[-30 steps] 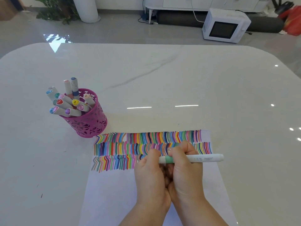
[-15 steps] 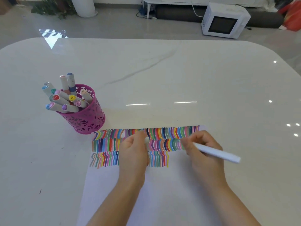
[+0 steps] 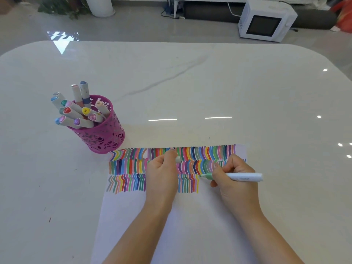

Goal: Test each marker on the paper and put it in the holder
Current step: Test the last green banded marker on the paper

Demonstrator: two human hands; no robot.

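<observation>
Glossy white table (image 3: pixel 228 82) with a grey vein fills the head view; beyond it on the floor stand a white microwave (image 3: pixel 264 21) and a potted plant (image 3: pixel 62 6).

Your sheet of paper (image 3: pixel 190 225) lies at the near edge, with three rows of coloured strokes across its top.

Your right hand (image 3: pixel 234 180) grips the marker (image 3: pixel 242 176) in a writing hold, fingers curled and pinching the barrel near its green collar. The marker lies nearly level, rear end to the right. Its tip meets the paper just beside the last stroke of the bottom row.

Your left hand (image 3: pixel 162 174) rests on the paper over the strokes, fingers curled in, pinching a small white cap (image 3: pixel 178 159) at the thumb side.

The pink holder (image 3: pixel 102 134) stands upright just beyond the paper's far left corner, with a bundle of capped markers (image 3: pixel 76 115) leaning left inside it.
</observation>
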